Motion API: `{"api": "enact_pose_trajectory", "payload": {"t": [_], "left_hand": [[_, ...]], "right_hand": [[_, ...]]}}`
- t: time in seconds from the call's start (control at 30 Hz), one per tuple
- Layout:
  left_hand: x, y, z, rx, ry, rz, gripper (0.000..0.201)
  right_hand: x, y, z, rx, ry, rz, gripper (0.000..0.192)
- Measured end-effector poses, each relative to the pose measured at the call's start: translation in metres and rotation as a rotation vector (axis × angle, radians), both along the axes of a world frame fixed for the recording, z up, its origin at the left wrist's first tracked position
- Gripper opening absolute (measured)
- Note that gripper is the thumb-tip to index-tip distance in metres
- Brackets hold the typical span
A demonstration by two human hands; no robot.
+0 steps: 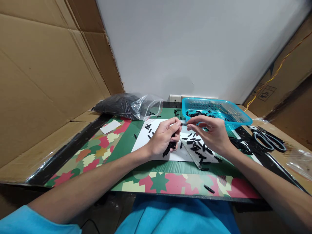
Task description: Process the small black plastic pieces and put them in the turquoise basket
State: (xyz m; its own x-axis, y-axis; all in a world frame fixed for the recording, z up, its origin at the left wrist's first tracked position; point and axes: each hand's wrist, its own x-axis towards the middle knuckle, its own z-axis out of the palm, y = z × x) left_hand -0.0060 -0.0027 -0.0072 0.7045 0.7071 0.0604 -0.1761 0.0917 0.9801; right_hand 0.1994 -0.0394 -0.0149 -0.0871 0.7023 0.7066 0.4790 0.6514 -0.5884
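My left hand [163, 136] is closed around a bunch of small black plastic pieces [169, 148] that stick out below the palm. Its thumb and forefinger meet my right hand [211, 133] at one small black piece [184, 124], which both hands pinch between their fingertips. Both hands hover over a white sheet [156, 138] on the table. Several loose black pieces [198, 148] lie scattered on the sheet under my right hand.
A blue mesh basket [237, 117] with black pieces stands at the back right. A clear zip bag of black pieces [126, 105] lies back left. Scissors [268, 139] lie on the right. Cardboard walls flank the patterned table [97, 152]. One stray piece [209, 188] lies near the front edge.
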Motion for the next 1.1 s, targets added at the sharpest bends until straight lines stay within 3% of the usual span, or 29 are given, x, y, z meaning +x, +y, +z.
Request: {"api": "enact_pose_trajectory", "payload": {"t": [0.83,1.1], "left_hand": [[0.0028,-0.0017,0.0036,0.034,0.013,0.036,0.048],[0.0022,-0.0008,0.0033,0.053,-0.001,0.018,0.048]], "right_hand": [[-0.0018,-0.0005,0.0005,-0.010,-0.021,0.024,0.021],[-0.0012,-0.0001,-0.0020,0.026,-0.037,0.014,0.012]]}}
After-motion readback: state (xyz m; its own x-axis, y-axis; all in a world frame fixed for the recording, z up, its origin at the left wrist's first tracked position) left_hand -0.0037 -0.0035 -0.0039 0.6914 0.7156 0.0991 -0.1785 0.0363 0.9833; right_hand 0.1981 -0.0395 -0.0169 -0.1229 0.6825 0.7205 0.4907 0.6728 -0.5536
